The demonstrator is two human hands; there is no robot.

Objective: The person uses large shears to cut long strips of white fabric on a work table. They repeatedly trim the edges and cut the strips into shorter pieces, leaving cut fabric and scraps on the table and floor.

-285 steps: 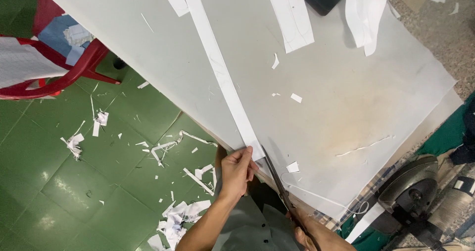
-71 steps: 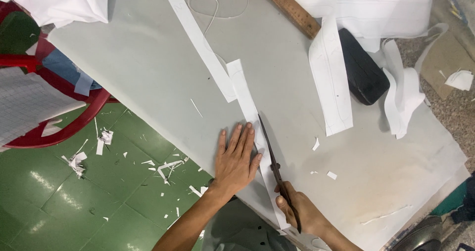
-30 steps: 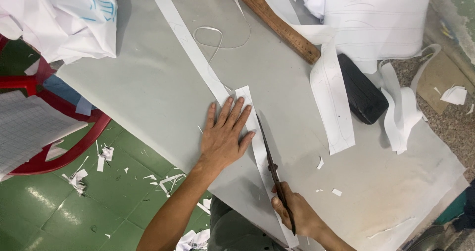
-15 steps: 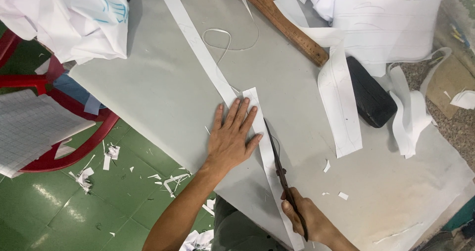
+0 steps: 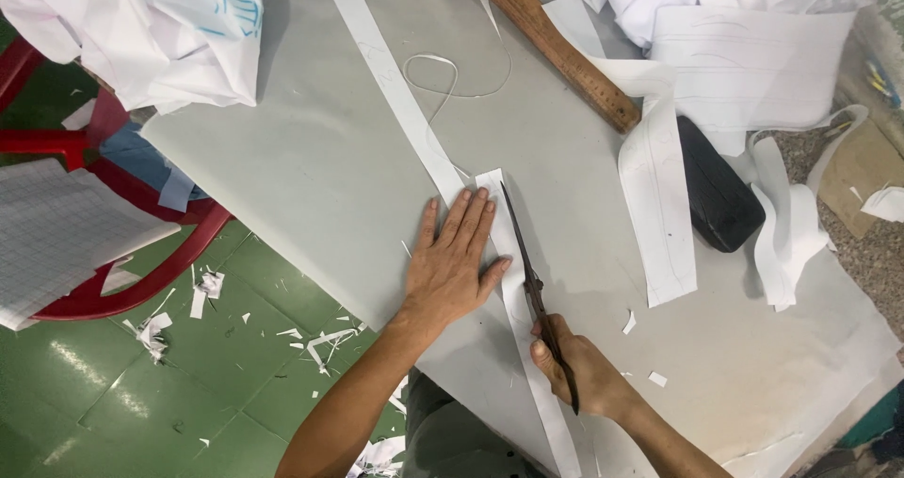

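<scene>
My left hand [image 5: 454, 269] lies flat, fingers spread, on a large grey sheet [image 5: 311, 167] and on the left edge of a long white strip [image 5: 496, 216]. My right hand [image 5: 582, 372] grips the handles of dark scissors [image 5: 525, 267]. Their blades point away from me along the strip's right edge, just right of my left fingers. A second long white strip [image 5: 391, 87] runs diagonally up from my left fingertips toward the sheet's far edge.
A wooden ruler [image 5: 556, 49] lies diagonally at the top. A black oblong block [image 5: 718, 191] and white fabric pieces [image 5: 753, 59] sit at right. White cloth [image 5: 160, 26] is heaped at top left. A red chair [image 5: 141, 271] stands over a green floor littered with scraps.
Both hands have advanced up the strip, away from me. The scissors' tips now reach near the strip's far end, beside my left fingertips.
</scene>
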